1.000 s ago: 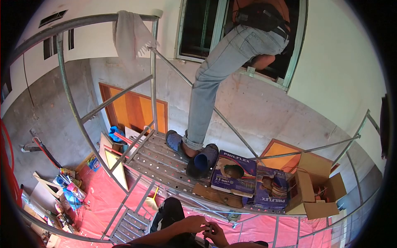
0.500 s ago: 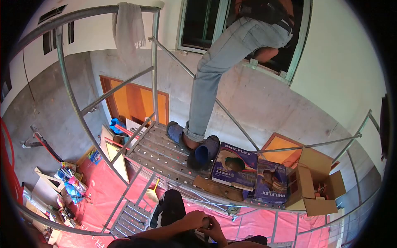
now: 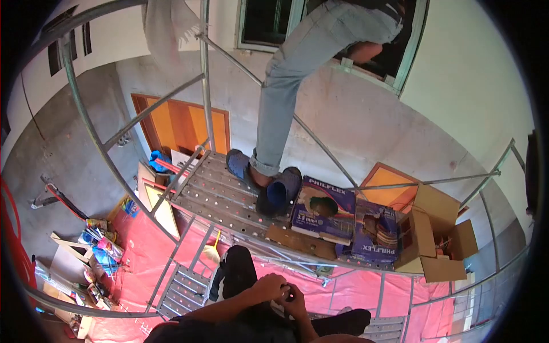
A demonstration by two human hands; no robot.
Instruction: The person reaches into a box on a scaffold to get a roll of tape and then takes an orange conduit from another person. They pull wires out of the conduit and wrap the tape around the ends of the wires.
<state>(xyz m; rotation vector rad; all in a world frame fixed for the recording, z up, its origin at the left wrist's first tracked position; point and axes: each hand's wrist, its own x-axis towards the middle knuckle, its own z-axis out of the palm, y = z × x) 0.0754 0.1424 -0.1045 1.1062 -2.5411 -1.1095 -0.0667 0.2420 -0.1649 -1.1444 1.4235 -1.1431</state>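
Note:
Low in the view, my left hand (image 3: pixel 270 287) and my right hand (image 3: pixel 296 303) meet in front of my lap. The fingers of both are closed around a small dark object (image 3: pixel 290 296), too small to name. My knee in dark trousers (image 3: pixel 239 268) lies just beyond my left hand. Beyond my hands, two purple PHILFLEX boxes (image 3: pixel 323 208) (image 3: pixel 374 231) lie on the metal scaffold platform (image 3: pixel 211 188), beside an open cardboard box (image 3: pixel 420 246). A piece of brown cardboard (image 3: pixel 300 241) lies at the platform's near edge.
Another person in grey jeans (image 3: pixel 277 108) stands on the platform, one leg raised at the window (image 3: pixel 394 80). Scaffold rails (image 3: pixel 86 108) curve round the left. A cloth (image 3: pixel 168 26) hangs there. Far below are a pink floor covering (image 3: pixel 137 246), a yellow broom (image 3: pixel 213 251) and piled materials.
The view has tilted down, so the platform and boxes appear higher. My hands remain together, and the dark object between them shows more clearly.

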